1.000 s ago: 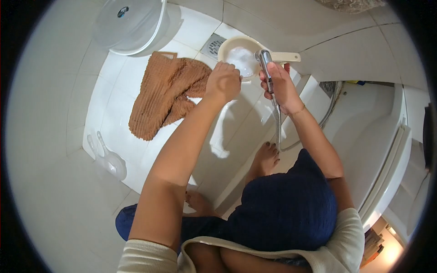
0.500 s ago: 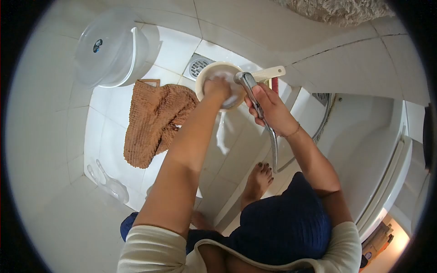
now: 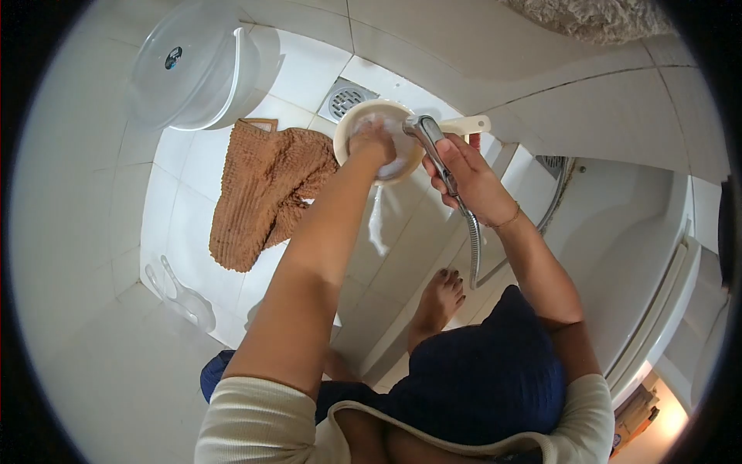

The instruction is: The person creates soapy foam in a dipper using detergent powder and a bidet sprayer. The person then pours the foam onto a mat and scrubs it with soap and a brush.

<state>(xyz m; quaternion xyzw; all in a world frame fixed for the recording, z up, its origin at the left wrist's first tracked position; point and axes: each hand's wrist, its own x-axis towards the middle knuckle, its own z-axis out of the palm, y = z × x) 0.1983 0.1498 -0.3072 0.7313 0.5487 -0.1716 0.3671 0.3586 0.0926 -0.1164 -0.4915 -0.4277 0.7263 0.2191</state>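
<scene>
My left hand (image 3: 372, 145) reaches down into a cream dipper (image 3: 342, 116) with whitish, foamy-looking liquid in it; its fingers are blurred and partly hidden. The dipper stands on the tiled floor, its long handle (image 3: 468, 125) pointing right. My right hand (image 3: 473, 179) is closed round a chrome handheld shower head (image 3: 433, 143), whose head hangs at the dipper's right rim. From its lower end runs a metal hose (image 3: 474, 251). Left of the dipper lies a crumpled brown ribbed mat (image 3: 267, 189).
A clear plastic tub (image 3: 193, 77) stands at the upper left. A floor drain (image 3: 345, 99) lies just behind the dipper. A clear plastic scoop-like thing (image 3: 185, 300) is at the lower left. My bare foot (image 3: 439, 305) rests below the hose, beside a raised step (image 3: 402, 332).
My left hand has shifted slightly inside the dipper. My right hand keeps its hold on the shower head, nearly in place. The whole view has tilted a little.
</scene>
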